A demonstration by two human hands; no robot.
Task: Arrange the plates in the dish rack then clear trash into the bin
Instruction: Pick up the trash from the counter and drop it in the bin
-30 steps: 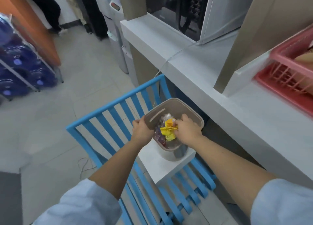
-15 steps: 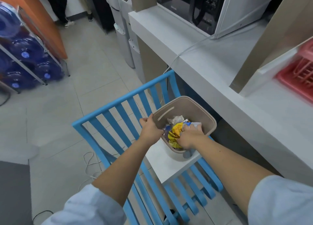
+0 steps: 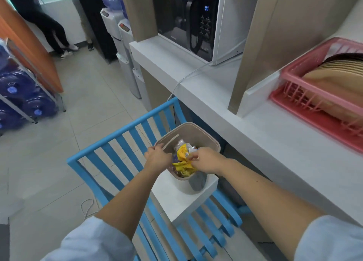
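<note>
The right hand [image 3: 206, 160] reaches over the near rim of the beige bin [image 3: 198, 136], its fingers curled and pinching the crumpled yellow wrapper [image 3: 183, 163] that lies on top of the trash; the fingertips are partly buried in the wrapper, so exactly how they close is hard to see. The left hand [image 3: 158, 157] grips the bin's left rim, fingers hooked over the edge and their tips hidden inside. Under the yellow wrapper lie other scraps, clear plastic and something purple-blue, too jumbled to name. The bin stands on a white seat [image 3: 176, 199] of a blue slatted chair [image 3: 117, 142], and the hands and forearms cover its near wall. To the right, on the white counter [image 3: 275, 142], a pink dish rack [image 3: 314, 87] holds a row of tan plates [image 3: 337, 74] standing on edge, well apart from both hands; the rack is cut off by the frame's right edge. Farther back on the counter stands a white microwave [image 3: 196, 20], its top cropped.
</note>
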